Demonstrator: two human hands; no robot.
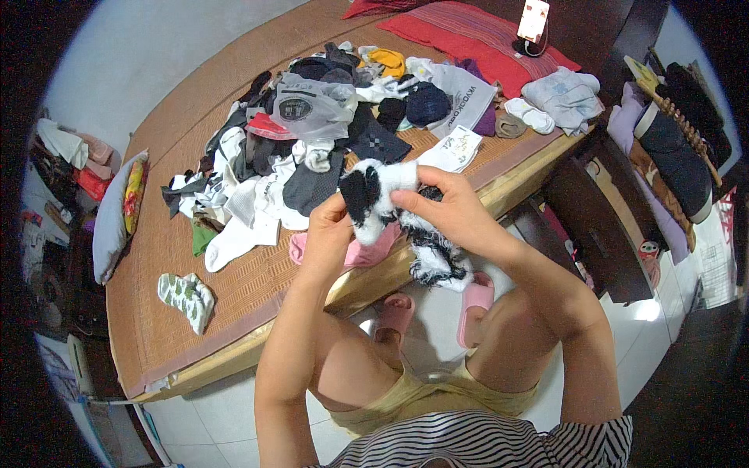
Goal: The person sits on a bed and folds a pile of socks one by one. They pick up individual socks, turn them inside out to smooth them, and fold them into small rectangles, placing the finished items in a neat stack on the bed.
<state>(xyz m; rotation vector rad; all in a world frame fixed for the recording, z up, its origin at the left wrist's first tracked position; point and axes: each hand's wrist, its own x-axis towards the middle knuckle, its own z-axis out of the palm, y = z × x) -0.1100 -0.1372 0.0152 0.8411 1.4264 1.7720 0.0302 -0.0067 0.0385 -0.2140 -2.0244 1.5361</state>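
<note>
Both hands hold a fuzzy black-and-white sock (374, 199) just above the bed's near edge. My left hand (329, 225) pinches its dark end, and my right hand (447, 205) grips the white end between thumb and fingers. Below my right hand hangs more shaggy black-and-white fabric (436, 251); whether it is a second sock or part of the same one I cannot tell. Behind my left wrist lies a pink sock (374, 248) at the mat's edge. Beyond it spreads a large heap of mixed socks (251, 169). A folded white sock with green patches (187, 298) lies apart at the left.
The bed bears a woven mat (246, 292). On the heap rest a clear plastic bag (310, 108) and a white printed bag (462, 96). A red pillow (462, 35) carries a lit phone (533, 20). Open dark drawers (603, 222) stand at the right.
</note>
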